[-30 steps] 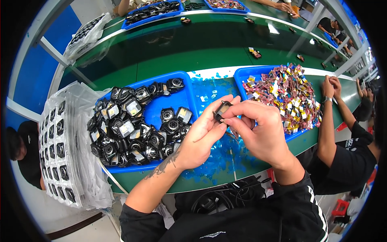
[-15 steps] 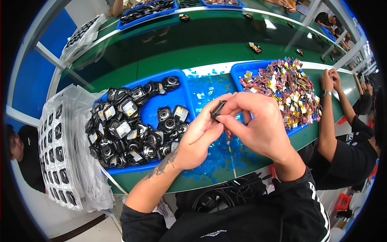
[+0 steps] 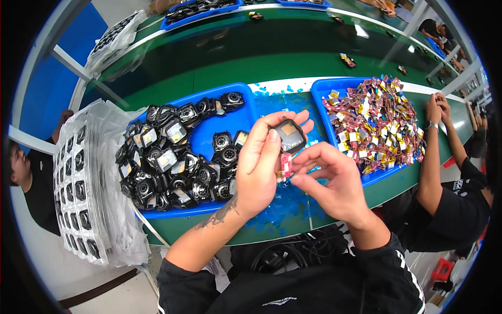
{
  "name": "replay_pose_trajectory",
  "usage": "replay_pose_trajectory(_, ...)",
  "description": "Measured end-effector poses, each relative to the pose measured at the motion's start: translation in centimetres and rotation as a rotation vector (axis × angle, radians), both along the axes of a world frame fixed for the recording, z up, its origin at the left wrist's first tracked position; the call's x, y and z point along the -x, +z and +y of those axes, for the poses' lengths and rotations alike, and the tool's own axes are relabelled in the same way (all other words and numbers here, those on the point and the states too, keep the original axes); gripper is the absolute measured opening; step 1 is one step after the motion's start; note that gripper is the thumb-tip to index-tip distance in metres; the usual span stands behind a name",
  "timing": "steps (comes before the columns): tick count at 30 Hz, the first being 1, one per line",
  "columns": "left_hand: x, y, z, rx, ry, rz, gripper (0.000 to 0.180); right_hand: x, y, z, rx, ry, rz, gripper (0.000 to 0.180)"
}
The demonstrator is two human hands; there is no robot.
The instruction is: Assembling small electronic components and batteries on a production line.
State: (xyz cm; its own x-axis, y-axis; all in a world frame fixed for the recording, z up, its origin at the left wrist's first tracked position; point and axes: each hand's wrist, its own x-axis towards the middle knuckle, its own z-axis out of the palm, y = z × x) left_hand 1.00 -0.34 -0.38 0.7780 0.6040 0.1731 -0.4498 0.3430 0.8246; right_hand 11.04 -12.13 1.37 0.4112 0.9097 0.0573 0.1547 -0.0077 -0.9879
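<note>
My left hand (image 3: 261, 167) holds a small black square casing (image 3: 290, 137) between thumb and fingertips, its flat face turned toward me. A little red and silver part (image 3: 286, 163) hangs under the casing, and my right hand (image 3: 332, 180) pinches it from below. Both hands hover over the gap between two blue trays. The left blue tray (image 3: 206, 138) is heaped with several black casings (image 3: 167, 162). The right blue tray (image 3: 327, 86) is full of small red, yellow and silver parts (image 3: 374, 120).
Stacked clear bags of black casings (image 3: 83, 183) lie at my left. A green conveyor belt (image 3: 251, 57) runs behind the trays, with more blue trays (image 3: 198, 10) beyond it. Another person's forearms (image 3: 434, 152) rest on the bench at my right; a further person (image 3: 31, 178) sits at far left.
The casing was held edge-on between both hands; now my left hand has turned its flat face up, and my right hand has dropped below it onto the red part.
</note>
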Motion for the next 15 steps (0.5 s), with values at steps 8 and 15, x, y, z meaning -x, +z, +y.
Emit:
replay_pose_trajectory(8, 0.1, -0.5, -0.3, -0.129, 0.126, 0.019, 0.034, 1.4, -1.1, 0.3, -0.09, -0.034, 0.279, 0.014)
replay_pose_trajectory(15, 0.8, -1.0, 1.9, -0.383, -0.115, 0.038, 0.037, -0.6, 0.2, 0.0, -0.101, -0.146, 0.092, 0.011)
